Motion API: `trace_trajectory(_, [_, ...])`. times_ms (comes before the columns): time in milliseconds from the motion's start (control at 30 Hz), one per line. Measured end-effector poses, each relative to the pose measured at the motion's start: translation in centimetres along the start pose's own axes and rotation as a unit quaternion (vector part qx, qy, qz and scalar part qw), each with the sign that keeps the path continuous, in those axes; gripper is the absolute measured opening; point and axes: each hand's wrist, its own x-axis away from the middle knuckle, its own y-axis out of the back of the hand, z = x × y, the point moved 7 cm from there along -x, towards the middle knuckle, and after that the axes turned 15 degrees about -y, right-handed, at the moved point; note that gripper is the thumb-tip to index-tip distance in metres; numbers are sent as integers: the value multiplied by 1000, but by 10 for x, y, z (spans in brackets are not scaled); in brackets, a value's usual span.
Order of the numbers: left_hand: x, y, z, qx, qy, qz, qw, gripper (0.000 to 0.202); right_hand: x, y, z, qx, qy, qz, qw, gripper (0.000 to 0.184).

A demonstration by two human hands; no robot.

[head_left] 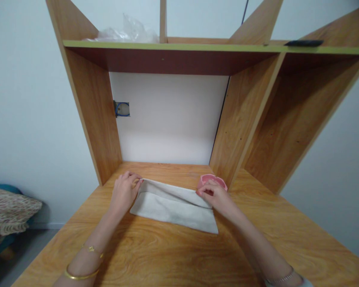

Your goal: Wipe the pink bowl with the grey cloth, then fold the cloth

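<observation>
A pale grey cloth [173, 207] lies folded on the wooden desk [173, 255], its far flap turned over. My left hand [124, 192] pinches the cloth's far left corner with closed fingers. My right hand [215, 196] pinches the far right corner in the same way. A small pink container [212, 180] stands just behind my right hand, partly hidden by its fingers.
The desk has a wooden hutch with side panels [92, 115] and a shelf [197, 48] overhead. Crumpled clear plastic [125, 34] and a dark flat object [303, 42] rest on the shelf. A bed with a patterned cover [8, 211] is at the lower left.
</observation>
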Motion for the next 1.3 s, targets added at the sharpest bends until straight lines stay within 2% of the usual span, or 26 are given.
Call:
trace_trajectory(100, [0, 12, -6, -15, 14, -48, 999, 21, 0, 15, 2, 39, 4, -104, 994, 17])
trace_trajectory(167, [1, 16, -7, -13, 18, -60, 998, 20, 1, 20, 5, 60, 16, -128, 990, 17])
trace_trajectory(233, [1, 18, -9, -1, 8, -59, 998, 18, 3, 20, 9, 83, 29, -123, 989, 16])
trace_trajectory(333, [0, 15, -12, 16, -28, -21, 999, 15, 6, 15, 14, 130, 47, -79, 987, 9])
trace_trajectory(467, [4, 0, -17, 21, -77, 95, 992, 11, 10, -2, 13, 169, 46, 26, 984, 7])
trace_trajectory(600, [12, -13, -23, 33, -104, 188, 976, 10, 14, -16, 7, 139, 26, 117, 983, 6])
trace_trajectory(700, [15, -19, -24, 49, -99, 222, 969, 9, 19, -25, 1, 96, -1, 194, 976, 8])
trace_trajectory(800, [16, -24, -23, 56, -98, 231, 966, 12, 26, -35, -6, 67, -48, 281, 956, 4])
trace_trajectory(867, [15, -27, -21, 51, -100, 229, 967, 16, 29, -38, -9, 49, -72, 326, 941, 17])
trace_trajectory(933, [13, -27, -18, 35, -99, 214, 971, 18, 27, -35, -12, 36, -85, 325, 941, 31])
trace_trajectory(967, [11, -25, -17, 25, -96, 203, 974, 19, 24, -31, -14, 33, -93, 304, 948, 35])
trace_trajectory(1067, [7, -18, -19, 16, -94, 171, 981, 18, 12, -15, -25, 52, -125, 201, 970, 34])
trace_trajectory(1133, [7, -17, -27, 60, -114, 166, 978, 16, 9, -10, -31, 65, -145, 169, 973, 31])
trace_trajectory(1300, [16, -28, -59, 225, -187, 185, 938, 15, 17, -25, -28, 57, -138, 261, 954, 26])
